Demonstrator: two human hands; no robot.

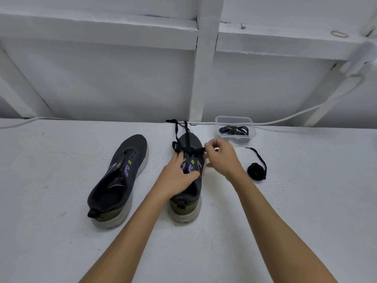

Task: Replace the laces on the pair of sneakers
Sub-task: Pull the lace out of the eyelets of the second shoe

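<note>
Two dark sneakers with pale soles stand on a white surface, toes pointing away. The left sneaker (120, 178) has no lace in its eyelets. On the right sneaker (188, 203), a black lace (177, 129) runs through the lower eyelets and its loose ends trail past the toe. My left hand (177, 174) grips this shoe over the tongue and upper. My right hand (221, 156) pinches the lace at the eyelets on the shoe's right side.
A coiled black lace (257, 170) lies to the right of the right shoe. A clear plastic tub (234, 121) holding more black laces stands behind it. A white cable (285, 119) runs along the wall's base. White wall beams rise behind.
</note>
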